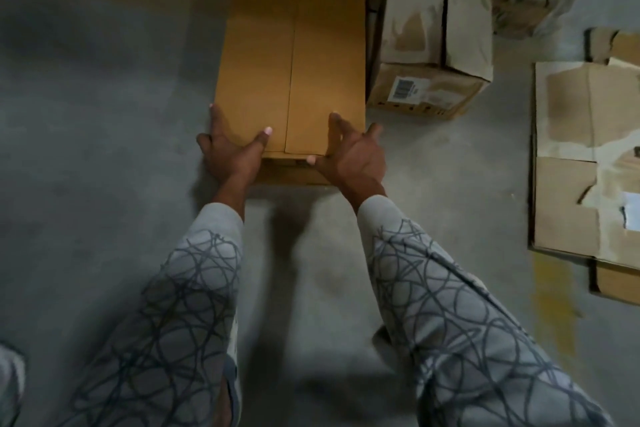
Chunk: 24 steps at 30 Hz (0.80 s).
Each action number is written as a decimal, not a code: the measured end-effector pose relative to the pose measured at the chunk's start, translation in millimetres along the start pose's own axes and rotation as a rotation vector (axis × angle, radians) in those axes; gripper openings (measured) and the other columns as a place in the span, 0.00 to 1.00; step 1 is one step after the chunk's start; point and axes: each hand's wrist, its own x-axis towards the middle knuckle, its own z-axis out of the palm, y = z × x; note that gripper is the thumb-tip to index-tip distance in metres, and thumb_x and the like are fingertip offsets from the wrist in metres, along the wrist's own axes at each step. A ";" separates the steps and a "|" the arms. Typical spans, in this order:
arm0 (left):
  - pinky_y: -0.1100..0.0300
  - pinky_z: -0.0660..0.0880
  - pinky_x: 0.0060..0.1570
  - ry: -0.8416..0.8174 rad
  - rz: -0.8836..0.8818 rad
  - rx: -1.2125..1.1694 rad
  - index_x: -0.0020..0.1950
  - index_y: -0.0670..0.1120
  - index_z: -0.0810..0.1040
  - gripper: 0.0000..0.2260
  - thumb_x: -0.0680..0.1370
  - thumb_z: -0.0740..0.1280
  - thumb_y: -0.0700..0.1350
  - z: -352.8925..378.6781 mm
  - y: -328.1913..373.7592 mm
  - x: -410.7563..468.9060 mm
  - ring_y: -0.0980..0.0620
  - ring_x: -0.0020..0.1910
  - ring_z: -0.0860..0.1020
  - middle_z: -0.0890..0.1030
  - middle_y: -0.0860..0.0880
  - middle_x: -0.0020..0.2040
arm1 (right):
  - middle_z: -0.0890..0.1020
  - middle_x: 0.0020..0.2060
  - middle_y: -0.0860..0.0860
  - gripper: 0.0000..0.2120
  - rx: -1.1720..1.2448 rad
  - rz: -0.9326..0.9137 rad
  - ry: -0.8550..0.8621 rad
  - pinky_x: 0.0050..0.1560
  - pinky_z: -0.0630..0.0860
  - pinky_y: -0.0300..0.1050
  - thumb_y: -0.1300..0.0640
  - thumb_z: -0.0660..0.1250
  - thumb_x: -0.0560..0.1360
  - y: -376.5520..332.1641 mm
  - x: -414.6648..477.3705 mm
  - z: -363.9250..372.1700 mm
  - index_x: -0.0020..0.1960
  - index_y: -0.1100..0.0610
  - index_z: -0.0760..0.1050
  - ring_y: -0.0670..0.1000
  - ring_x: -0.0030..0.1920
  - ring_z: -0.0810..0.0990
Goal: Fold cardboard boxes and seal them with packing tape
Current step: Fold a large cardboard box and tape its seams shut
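Long tan cardboard box (pixel 291 45): lies on the concrete floor (pixel 104 114), running from frame centre toward 12 o'clock. Top flaps are closed and meet in a lengthwise centre seam (pixel 292 73); no tape visible on it. Surface clean, uncreased.

Left hand (pixel 232 152): fingers spread over the near left corner, thumb flat on top.

Right hand (pixel 353 156): fingers spread over the near right corner, thumb along the near edge.

At 1 o'clock, just beside the box: worn pale carton (pixel 433 45) with barcode label (pixel 405 87). At 3 o'clock: flattened torn cardboard (pixel 568 156).
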 end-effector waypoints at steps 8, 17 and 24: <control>0.51 0.69 0.70 -0.039 0.075 -0.064 0.82 0.59 0.57 0.45 0.71 0.78 0.59 -13.7 -13.0 -1.9 0.41 0.71 0.70 0.65 0.45 0.72 | 0.59 0.74 0.59 0.40 -0.032 -0.048 0.054 0.58 0.77 0.52 0.34 0.68 0.75 5.8 -28.8 12.9 0.80 0.40 0.53 0.60 0.62 0.78; 0.55 0.66 0.72 -0.052 0.123 -0.021 0.82 0.57 0.58 0.40 0.75 0.74 0.60 -9.8 0.6 8.2 0.40 0.73 0.68 0.59 0.44 0.76 | 0.60 0.72 0.62 0.40 -0.039 -0.096 0.033 0.58 0.77 0.56 0.36 0.68 0.76 0.3 -2.9 16.9 0.80 0.42 0.52 0.63 0.60 0.78; 0.52 0.62 0.74 -0.057 0.009 0.011 0.83 0.60 0.51 0.29 0.84 0.57 0.60 -1.7 12.2 -31.5 0.35 0.78 0.62 0.35 0.37 0.81 | 0.52 0.78 0.64 0.42 -0.015 -0.108 -0.100 0.66 0.74 0.58 0.43 0.68 0.79 5.1 -9.7 7.2 0.82 0.38 0.44 0.66 0.69 0.72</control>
